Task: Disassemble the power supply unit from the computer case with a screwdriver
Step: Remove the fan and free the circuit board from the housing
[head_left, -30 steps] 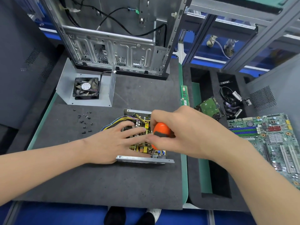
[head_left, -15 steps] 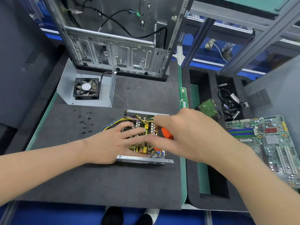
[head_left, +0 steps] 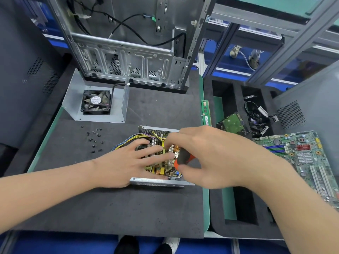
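The opened power supply unit [head_left: 157,182] lies on the dark foam mat, its circuit board and yellow wires exposed. My left hand [head_left: 128,160] rests flat on the board with fingers spread, pressing it down. My right hand [head_left: 207,154] grips the orange and black screwdriver [head_left: 182,158], held upright with its tip down at the front right corner of the board, near the metal front wall. The empty computer case [head_left: 128,57] stands upright at the back of the mat.
The power supply cover with its black fan [head_left: 96,102] lies at the back left. Several loose black screws [head_left: 94,138] are scattered left of the unit. A memory stick [head_left: 205,112], hard drive [head_left: 233,123], cables [head_left: 256,120] and motherboard [head_left: 302,156] lie to the right.
My right hand has shifted its hold on the screwdriver, turning it, so less of the orange handle shows. My left hand stays on the board.
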Demonstrator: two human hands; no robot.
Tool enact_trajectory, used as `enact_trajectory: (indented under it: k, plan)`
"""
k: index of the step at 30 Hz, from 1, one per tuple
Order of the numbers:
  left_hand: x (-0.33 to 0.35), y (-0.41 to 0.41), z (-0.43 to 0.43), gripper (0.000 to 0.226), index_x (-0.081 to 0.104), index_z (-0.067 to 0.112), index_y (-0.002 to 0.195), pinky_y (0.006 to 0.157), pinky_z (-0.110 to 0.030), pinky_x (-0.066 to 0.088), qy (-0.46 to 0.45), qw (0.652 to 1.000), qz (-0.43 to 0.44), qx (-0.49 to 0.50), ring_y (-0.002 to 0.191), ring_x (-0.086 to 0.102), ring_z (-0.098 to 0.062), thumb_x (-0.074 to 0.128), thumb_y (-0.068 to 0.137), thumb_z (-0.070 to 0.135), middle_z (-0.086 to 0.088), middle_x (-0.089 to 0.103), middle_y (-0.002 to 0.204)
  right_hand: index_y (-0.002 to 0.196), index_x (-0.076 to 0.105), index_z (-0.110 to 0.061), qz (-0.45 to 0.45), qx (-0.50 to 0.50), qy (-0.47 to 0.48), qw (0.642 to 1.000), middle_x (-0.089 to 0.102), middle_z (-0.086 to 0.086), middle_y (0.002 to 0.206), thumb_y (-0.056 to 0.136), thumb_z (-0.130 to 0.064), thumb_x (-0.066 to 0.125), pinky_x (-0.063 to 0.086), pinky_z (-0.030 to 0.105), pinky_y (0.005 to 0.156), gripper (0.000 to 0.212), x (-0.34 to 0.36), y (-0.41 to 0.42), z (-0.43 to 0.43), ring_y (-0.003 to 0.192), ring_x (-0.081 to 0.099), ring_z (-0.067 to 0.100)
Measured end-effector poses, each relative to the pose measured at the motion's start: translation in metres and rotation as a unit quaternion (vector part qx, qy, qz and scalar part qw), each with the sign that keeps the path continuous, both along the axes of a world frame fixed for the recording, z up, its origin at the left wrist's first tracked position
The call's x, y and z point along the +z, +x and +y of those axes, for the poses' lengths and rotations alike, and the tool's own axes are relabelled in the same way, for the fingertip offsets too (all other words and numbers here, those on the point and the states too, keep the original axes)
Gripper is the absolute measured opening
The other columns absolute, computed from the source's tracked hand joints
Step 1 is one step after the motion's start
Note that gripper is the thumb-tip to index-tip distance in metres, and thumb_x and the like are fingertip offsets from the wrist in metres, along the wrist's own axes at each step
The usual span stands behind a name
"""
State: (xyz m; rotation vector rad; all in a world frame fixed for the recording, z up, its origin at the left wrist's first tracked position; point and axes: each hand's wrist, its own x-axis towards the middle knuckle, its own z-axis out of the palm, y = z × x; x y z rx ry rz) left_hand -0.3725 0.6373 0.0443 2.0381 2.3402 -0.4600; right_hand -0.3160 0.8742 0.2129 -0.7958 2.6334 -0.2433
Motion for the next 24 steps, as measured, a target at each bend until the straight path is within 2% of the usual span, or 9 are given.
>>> enact_trajectory:
  k: [2, 4, 8, 11, 15, 18, 21, 23, 24]
  plan:
    - [0.001, 0.000, 0.000, 0.094, 0.013, 0.045, 0.164, 0.119, -0.060, 0.026, -0.005, 1.000, 0.007, -0.003, 0.155, 0.025, -0.039, 0.009, 0.079, 0.008, -0.010, 0.009, 0.173, 0.092, 0.042, -0.024, 0.078, -0.017, 0.086, 0.993, 0.052, -0.005, 0.077, 0.102, -0.058, 0.038, 0.040, 0.039, 0.057, 0.035, -0.006, 0.000, -0.005, 0.073, 0.057, 0.029]
    - [0.002, 0.000, 0.000, 0.093, 0.018, 0.045, 0.163, 0.118, -0.060, 0.029, -0.004, 1.000, 0.011, -0.005, 0.154, 0.026, -0.039, 0.013, 0.079, 0.008, -0.010, 0.012, 0.167, 0.089, 0.037, -0.023, 0.090, -0.028, 0.113, 0.989, 0.050, -0.001, 0.075, 0.103, -0.061, 0.030, 0.043, 0.039, 0.058, 0.041, -0.013, -0.004, -0.010, 0.073, 0.057, 0.034]
    - [0.002, 0.000, 0.000, 0.094, 0.021, 0.045, 0.163, 0.116, -0.060, 0.033, 0.003, 1.000, 0.010, -0.003, 0.152, 0.029, -0.039, 0.018, 0.076, 0.008, -0.009, 0.000, 0.165, 0.105, 0.051, -0.024, 0.033, -0.026, 0.060, 0.997, 0.056, -0.004, 0.090, 0.103, -0.052, 0.044, 0.055, 0.044, 0.071, 0.028, -0.010, -0.013, -0.008, 0.086, 0.062, 0.030]
    - [0.002, 0.000, 0.000, 0.096, 0.014, 0.045, 0.164, 0.117, -0.060, 0.030, 0.004, 1.000, 0.011, -0.002, 0.154, 0.025, -0.040, 0.021, 0.077, 0.007, -0.011, -0.006, 0.173, 0.107, 0.046, -0.031, -0.010, -0.007, -0.011, 1.000, 0.052, -0.010, 0.092, 0.100, -0.041, 0.058, 0.054, 0.045, 0.071, 0.016, -0.007, -0.013, -0.002, 0.084, 0.056, 0.017]
    - [0.002, -0.002, 0.000, 0.103, 0.014, 0.046, 0.164, 0.118, -0.059, 0.027, 0.012, 1.000, 0.016, -0.003, 0.154, 0.024, -0.039, 0.042, 0.073, 0.007, -0.009, -0.011, 0.174, 0.104, 0.039, -0.037, -0.049, 0.000, -0.054, 0.997, 0.057, -0.011, 0.092, 0.092, -0.020, 0.069, 0.053, 0.044, 0.070, 0.037, -0.001, -0.017, 0.004, 0.086, 0.057, 0.011]
    - [0.003, -0.002, -0.001, 0.099, 0.017, 0.045, 0.164, 0.118, -0.059, 0.027, 0.012, 1.000, 0.017, -0.007, 0.155, 0.025, -0.039, 0.034, 0.073, 0.009, -0.009, -0.004, 0.175, 0.106, 0.045, -0.031, -0.060, -0.002, -0.064, 0.996, 0.063, -0.010, 0.085, 0.087, -0.015, 0.068, 0.053, 0.044, 0.070, 0.034, 0.000, -0.016, 0.000, 0.084, 0.058, 0.011]
    - [0.001, -0.002, -0.001, 0.095, 0.019, 0.045, 0.163, 0.118, -0.058, 0.026, 0.008, 0.999, 0.032, -0.010, 0.152, 0.029, -0.037, 0.029, 0.076, 0.010, -0.010, 0.013, 0.170, 0.097, 0.046, -0.025, 0.048, -0.022, -0.029, 0.998, 0.054, -0.005, 0.067, 0.093, -0.048, 0.060, 0.045, 0.039, 0.057, 0.027, -0.009, -0.008, -0.008, 0.067, 0.054, 0.026]
    - [-0.001, -0.003, -0.002, 0.098, 0.021, 0.046, 0.163, 0.118, -0.058, 0.026, 0.002, 0.999, 0.039, -0.009, 0.151, 0.027, -0.037, 0.044, 0.074, 0.009, -0.008, 0.025, 0.165, 0.085, 0.043, -0.023, 0.145, -0.041, 0.087, 0.985, 0.038, -0.002, 0.057, 0.096, -0.073, 0.035, 0.031, 0.035, 0.053, 0.052, -0.011, -0.006, -0.014, 0.055, 0.040, 0.031]
    - [-0.002, -0.003, -0.002, 0.100, 0.023, 0.046, 0.162, 0.119, -0.058, 0.027, 0.004, 0.999, 0.041, -0.009, 0.151, 0.025, -0.036, 0.048, 0.073, 0.010, -0.007, 0.024, 0.164, 0.083, 0.045, -0.022, 0.158, -0.048, 0.113, 0.980, 0.033, -0.002, 0.057, 0.095, -0.077, 0.028, 0.027, 0.036, 0.053, 0.059, -0.012, -0.007, -0.017, 0.055, 0.037, 0.032]
